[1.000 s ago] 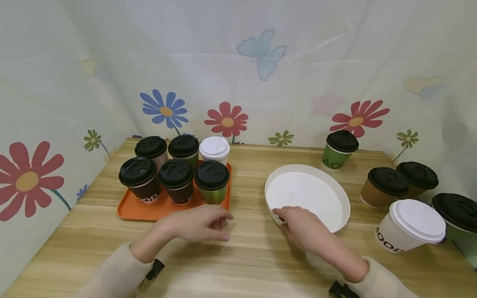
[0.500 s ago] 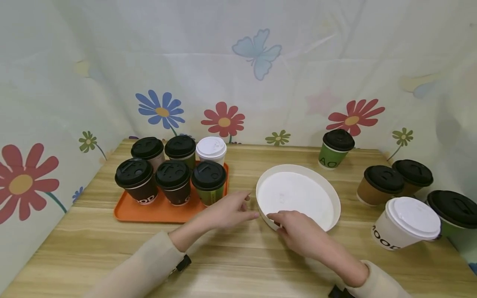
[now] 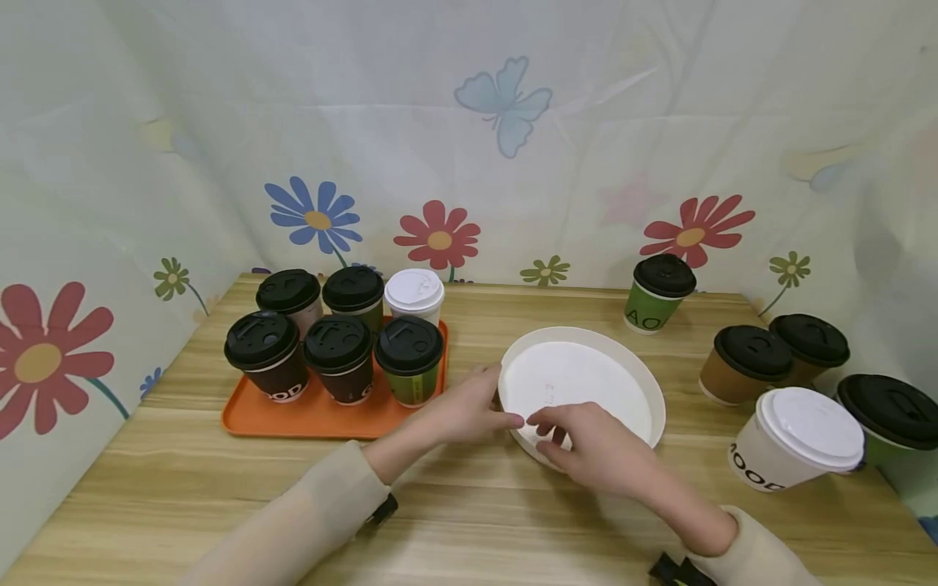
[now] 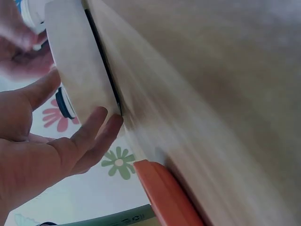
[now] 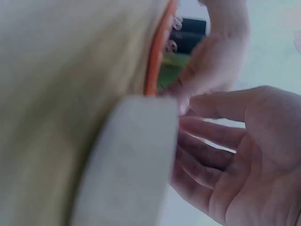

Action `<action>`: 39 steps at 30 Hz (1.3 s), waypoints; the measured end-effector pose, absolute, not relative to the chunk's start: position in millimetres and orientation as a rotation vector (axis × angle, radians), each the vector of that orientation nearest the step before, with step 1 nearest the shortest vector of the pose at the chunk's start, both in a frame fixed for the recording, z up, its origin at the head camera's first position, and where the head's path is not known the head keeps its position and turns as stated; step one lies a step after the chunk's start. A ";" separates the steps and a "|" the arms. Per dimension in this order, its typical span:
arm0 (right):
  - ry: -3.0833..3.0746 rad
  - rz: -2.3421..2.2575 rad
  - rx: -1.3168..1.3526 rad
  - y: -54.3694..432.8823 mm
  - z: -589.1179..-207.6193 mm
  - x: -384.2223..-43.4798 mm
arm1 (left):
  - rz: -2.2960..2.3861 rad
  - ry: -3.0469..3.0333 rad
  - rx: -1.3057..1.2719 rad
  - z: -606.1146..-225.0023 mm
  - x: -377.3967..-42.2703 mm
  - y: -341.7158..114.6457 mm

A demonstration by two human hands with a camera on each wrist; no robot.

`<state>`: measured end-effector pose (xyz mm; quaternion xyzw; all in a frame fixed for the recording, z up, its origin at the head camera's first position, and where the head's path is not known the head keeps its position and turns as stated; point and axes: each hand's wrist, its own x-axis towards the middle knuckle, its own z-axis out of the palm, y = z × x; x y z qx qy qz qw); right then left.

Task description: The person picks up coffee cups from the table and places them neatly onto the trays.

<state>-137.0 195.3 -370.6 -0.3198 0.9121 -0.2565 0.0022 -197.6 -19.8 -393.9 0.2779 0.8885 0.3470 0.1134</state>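
Note:
A round white tray with a low rim lies on the table in the head view. My left hand grips its left side: in the left wrist view the thumb is at the rim and the fingertips reach the bottom edge of the outer wall. Over the near rim, my right hand holds nothing, its fingers loosely bent. The right wrist view has that hand beside the tray wall; whether a fingertip touches it I cannot tell.
Left of the tray, several lidded paper cups stand on an orange tray. A green cup is behind on the right. More lidded cups, including a white one, stand along the right side. A flowered curtain hangs behind the table.
My left hand has moved right from beside the orange tray to the round tray's left side. The round tray has shifted slightly left, and my right hand has come off its near rim.

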 end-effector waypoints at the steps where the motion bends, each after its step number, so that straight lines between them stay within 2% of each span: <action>1: 2.888 -0.828 -0.990 197.3 -367.1 -140.0 | 1.002 2.610 0.810 -393.5 -198.3 -19.3; 7: 3.034 -0.966 -0.717 218.9 -348.9 -174.6 | 1.010 2.578 0.767 -389.1 -202.3 -18.4; 13: 3.068 -1.220 -0.388 244.0 -347.8 -215.7 | 1.012 2.575 0.721 -393.1 -204.4 -19.0; 22: 3.119 -1.671 0.283 269.2 -348.6 -257.7 | 0.964 2.592 0.682 -388.9 -204.7 -15.5; 27: 3.060 -1.695 0.581 289.5 -350.6 -273.2 | 0.968 2.585 0.685 -389.9 -203.9 -13.2; 32: 3.023 -1.581 0.654 307.3 -358.1 -281.8 | 0.947 2.583 0.658 -390.8 -203.2 -12.7; 39: 3.031 -1.395 0.574 319.2 -362.9 -291.5 | 0.961 2.578 0.648 -388.0 -203.6 -15.3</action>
